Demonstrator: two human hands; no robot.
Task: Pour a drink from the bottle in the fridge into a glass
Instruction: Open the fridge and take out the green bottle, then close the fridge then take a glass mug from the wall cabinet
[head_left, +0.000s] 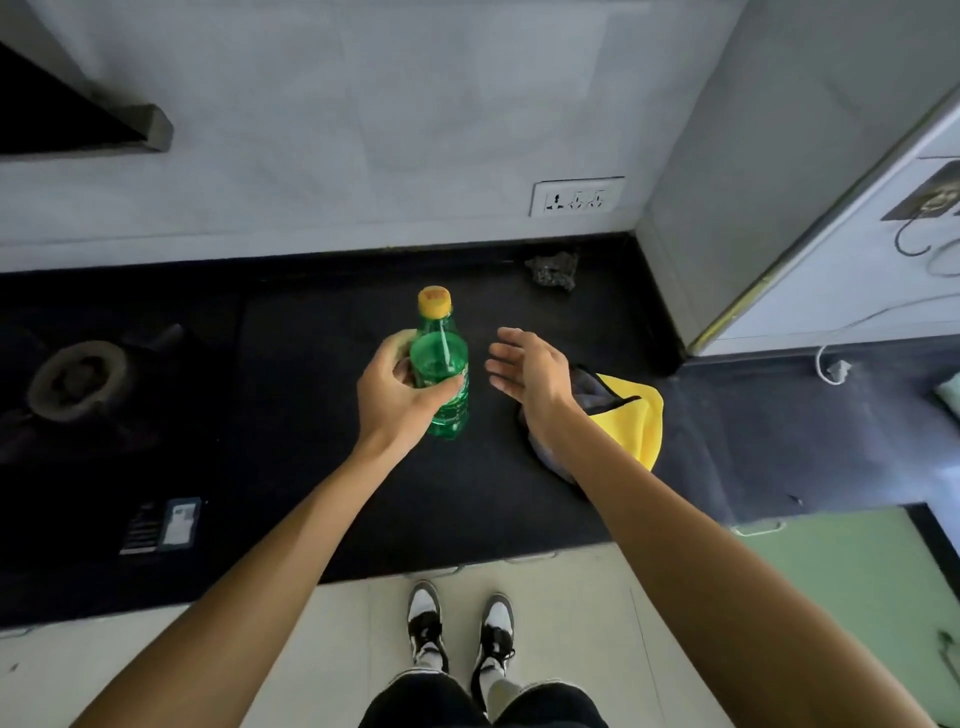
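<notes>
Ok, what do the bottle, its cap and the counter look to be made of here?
The bottle, held in the left hand, looks like clear green plastic: see-through with ribbed walls. Its cap seems to be opaque yellow plastic. The counter looks like dark polished stone, faintly glossy, though laminate can't be ruled out.

The bottle stands upright near the middle of the bench, held in the left hand; the right hand hangs just right of it, apart; a cloth lies under and right of that hand; a burner sits far left; a wall socket is behind; the fridge stands at the right.
</notes>
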